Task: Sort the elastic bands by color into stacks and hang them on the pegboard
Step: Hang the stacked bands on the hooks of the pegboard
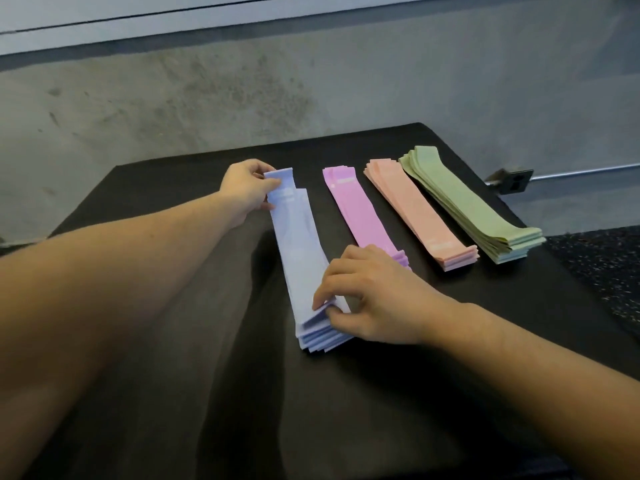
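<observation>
Sorting looks done, we judge: four flat stacks on the black table (173, 341). Mid-frame, blue stack (301, 258); rightward, pink stack (360, 209), peach stack (415, 213), green stack (464, 199). Left hand (247, 188) pinches blue's far end; right hand (367, 296) pinches its near end. Thin, matte, limp strips. No pegboard visible; hanging remains.

Four flat band stacks lie side by side across the bench: blue stack (301, 258), purple stack (356, 209), peach stack (415, 213), then green stack (467, 199) nearest the right edge, seemingly thickest.
</observation>
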